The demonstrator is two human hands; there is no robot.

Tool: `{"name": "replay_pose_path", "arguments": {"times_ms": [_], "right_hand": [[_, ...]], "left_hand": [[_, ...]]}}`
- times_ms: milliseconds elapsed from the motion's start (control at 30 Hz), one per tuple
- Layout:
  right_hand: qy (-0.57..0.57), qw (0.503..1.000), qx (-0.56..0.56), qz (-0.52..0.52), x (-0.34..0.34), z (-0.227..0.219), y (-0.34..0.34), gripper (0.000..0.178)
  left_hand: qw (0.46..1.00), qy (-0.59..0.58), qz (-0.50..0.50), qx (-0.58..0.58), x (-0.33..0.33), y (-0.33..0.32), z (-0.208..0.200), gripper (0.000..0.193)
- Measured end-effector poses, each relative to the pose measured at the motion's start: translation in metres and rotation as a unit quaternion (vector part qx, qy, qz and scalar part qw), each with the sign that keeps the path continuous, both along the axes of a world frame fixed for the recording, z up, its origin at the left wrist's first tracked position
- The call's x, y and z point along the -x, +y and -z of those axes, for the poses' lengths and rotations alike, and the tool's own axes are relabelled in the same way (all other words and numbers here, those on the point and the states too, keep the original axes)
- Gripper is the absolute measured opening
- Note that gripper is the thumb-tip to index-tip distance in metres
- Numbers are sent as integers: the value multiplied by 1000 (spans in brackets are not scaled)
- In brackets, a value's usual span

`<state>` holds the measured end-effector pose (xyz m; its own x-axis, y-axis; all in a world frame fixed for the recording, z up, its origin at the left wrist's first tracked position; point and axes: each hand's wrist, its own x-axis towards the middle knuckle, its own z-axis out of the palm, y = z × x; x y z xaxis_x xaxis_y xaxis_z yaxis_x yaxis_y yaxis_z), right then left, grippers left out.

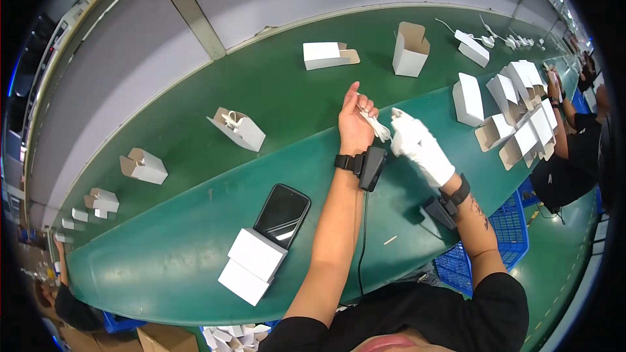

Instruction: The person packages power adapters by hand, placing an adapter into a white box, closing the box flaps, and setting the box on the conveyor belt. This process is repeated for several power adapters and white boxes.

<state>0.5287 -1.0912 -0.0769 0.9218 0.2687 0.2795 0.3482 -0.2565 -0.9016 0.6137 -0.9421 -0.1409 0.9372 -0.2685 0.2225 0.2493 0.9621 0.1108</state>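
Note:
My left hand, bare, is raised over the near green table with its fingers curled around a bundled white cable. The cable's looped end hangs toward my right hand, which wears a white glove. The gloved fingers are bent together just right of the bundle; whether anything is between them is hidden. Beyond my hands, an open white box stands upright on the green conveyor belt, and another white box lies on its side with its flap out.
Left of my forearm lie a black phone and white boxes. Open white boxes cluster at the right, near another person. An open box with a white cable sits on the belt. A blue crate is below the table edge.

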Motion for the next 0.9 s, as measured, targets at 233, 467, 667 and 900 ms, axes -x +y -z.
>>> {"name": "replay_pose_path", "arguments": {"times_ms": [233,467,667,900], "right_hand": [[-6,1000,12,18,-17,28,14,41],[227,942,-246,39,-45,35,-35,35],[276,796,-492,-217,-56,43,-50,51],[339,683,-586,-274,-56,61,-43,51]], "left_hand": [[950,-92,-103,-279,14,-14,-35,31],[518,-238,-388,-724,9,11,-78,66],[103,-189,-384,-898,-81,41,-82,99],[5,-217,-21,-976,-170,96,-63,114]]}}
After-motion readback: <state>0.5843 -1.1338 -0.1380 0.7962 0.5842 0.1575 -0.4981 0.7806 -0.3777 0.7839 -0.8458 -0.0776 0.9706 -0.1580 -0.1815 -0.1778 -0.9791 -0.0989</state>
